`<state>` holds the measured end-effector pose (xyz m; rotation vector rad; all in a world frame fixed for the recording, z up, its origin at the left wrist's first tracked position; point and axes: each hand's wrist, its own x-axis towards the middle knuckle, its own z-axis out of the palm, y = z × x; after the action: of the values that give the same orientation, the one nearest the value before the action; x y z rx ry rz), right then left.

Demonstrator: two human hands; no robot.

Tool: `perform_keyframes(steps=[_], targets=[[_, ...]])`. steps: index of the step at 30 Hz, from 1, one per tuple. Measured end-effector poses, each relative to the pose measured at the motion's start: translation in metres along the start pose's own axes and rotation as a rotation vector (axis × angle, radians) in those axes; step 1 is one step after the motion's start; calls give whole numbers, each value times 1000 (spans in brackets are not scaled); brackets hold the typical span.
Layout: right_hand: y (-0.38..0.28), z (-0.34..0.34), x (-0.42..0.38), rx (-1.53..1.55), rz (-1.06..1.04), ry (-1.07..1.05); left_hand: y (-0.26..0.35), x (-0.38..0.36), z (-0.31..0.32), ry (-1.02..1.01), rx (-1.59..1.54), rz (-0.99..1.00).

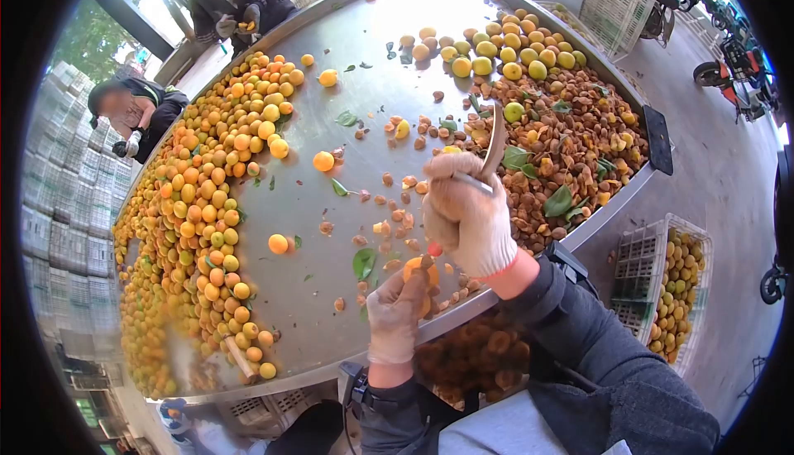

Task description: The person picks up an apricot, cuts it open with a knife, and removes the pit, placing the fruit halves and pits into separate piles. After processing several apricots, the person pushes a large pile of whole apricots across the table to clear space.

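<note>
My right hand (470, 215), in a pale, stained knit glove, is closed around a hand tool (496, 142) with a curved brown strip sticking up and a metal part across the fist. A red tip shows below that fist. Below and to its left, my left hand (395, 314), gloved too, pinches an orange apricot (424, 273) close over the near edge of the metal table (289, 289). Apricot pits (387, 227) and bits of flesh lie scattered around both hands. Right beside my right hand spreads a big heap of brown pits and scraps (562, 136).
Whole apricots (198, 207) are piled along the table's left side, with a smaller group (513, 45) at the back right. A phone-like black slab (657, 141) sits at the right rim. A crate of fruit (674, 289) stands on the floor. Two people (236, 0) are across the table.
</note>
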<state>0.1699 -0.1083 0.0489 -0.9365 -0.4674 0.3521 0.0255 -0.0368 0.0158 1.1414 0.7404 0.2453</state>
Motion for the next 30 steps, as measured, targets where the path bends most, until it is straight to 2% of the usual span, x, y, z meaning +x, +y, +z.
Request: perform_keyframes(steps=[1, 3, 5, 6, 8, 9, 10, 11, 13, 14, 15, 16, 18, 20, 21, 22, 23, 25, 26, 28, 29, 30], targets=[[3, -2, 2, 451, 351, 105, 1, -2, -4, 1, 19, -11], [17, -5, 7, 389, 385, 193, -3, 0, -17, -84, -79, -18], [37, -15, 12, 827, 532, 202, -12, 5, -25, -165, -178, -22], [38, -10, 11, 810, 588, 276, -16, 7, -27, -178, -272, -54], [34, -4, 9, 808, 581, 280, -25, 13, -29, -188, -366, -81], [34, -3, 9, 805, 575, 290, -29, 16, -26, -108, -321, 9], [34, -6, 10, 738, 534, 279, -30, 17, -25, -30, -274, 98], [31, -7, 9, 739, 534, 279, -27, 19, -27, -30, -273, 98], [15, -2, 7, 176, 417, 227, -10, 21, -23, 112, -222, 44], [7, 3, 3, -118, 359, 87, -10, 23, -24, 114, -227, 47], [9, 6, -1, -119, 359, 81, -11, 25, -25, 149, -174, 127], [13, 10, -7, -375, 314, -82, -11, 26, -25, 183, -118, 205], [20, 13, -14, -882, 210, -404, -13, 25, -24, 171, -154, 228], [23, 10, -11, -883, 240, -446, -13, 25, -24, 155, -188, 244], [25, 9, -9, -884, 270, -493, -12, 25, -26, 171, -309, 186], [31, 6, -8, -982, 135, -471, -10, 25, -29, 190, -431, 130], [32, 3, -6, -979, 137, -475, -7, 25, -34, 195, -431, 130], [32, -5, 0, -1227, 82, -373, -2, 23, -45, 208, -550, 189], [32, -7, 2, -1110, 156, -309, 0, 18, -51, 216, -548, 191], [30, -11, 9, -1024, 128, -277, 8, 5, -60, -11, -36, 227], [28, -12, 13, -946, 105, -238, 15, -5, -60, 0, -32, 236], [19, -9, 18, -951, 169, -232, 24, -20, -57, -289, 210, 316]])
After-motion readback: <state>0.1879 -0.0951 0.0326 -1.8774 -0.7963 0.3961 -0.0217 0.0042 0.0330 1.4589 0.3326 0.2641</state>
